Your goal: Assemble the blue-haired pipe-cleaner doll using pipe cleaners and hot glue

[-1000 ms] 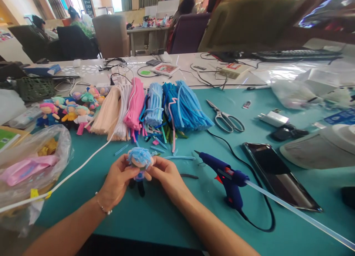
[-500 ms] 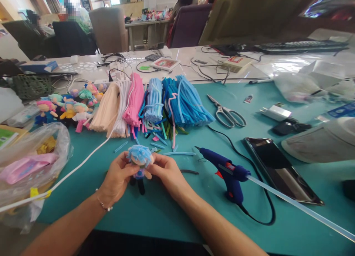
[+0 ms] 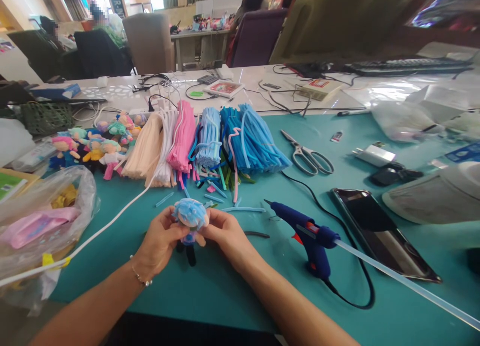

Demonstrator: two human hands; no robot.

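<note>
Between my two hands is a small doll [image 3: 191,214] with light blue hair, a pale face, a blue-purple body and dark legs. My left hand [image 3: 159,241] pinches it from the left, thumb at the front near the face. On the other side my right hand [image 3: 227,233] grips it at the head and shoulder. Short light blue pipe-cleaner pieces [image 3: 245,210] lie just beyond the hands. A dark blue glue gun [image 3: 305,231] with a long clear glue stick [image 3: 405,286] rests to the right of my right hand.
Bundles of pink [image 3: 182,141], cream [image 3: 144,148] and blue pipe cleaners [image 3: 258,141] stand ahead. Scissors [image 3: 309,156], a phone [image 3: 382,233] and a pale cup [image 3: 435,196] lie right. Finished dolls [image 3: 93,148] and a plastic bag [image 3: 84,186] sit left, crossed by a white cable [image 3: 116,216].
The whole view has shifted slightly. Both hands keep their hold on the doll, whose head looks turned a little; little else differs.
</note>
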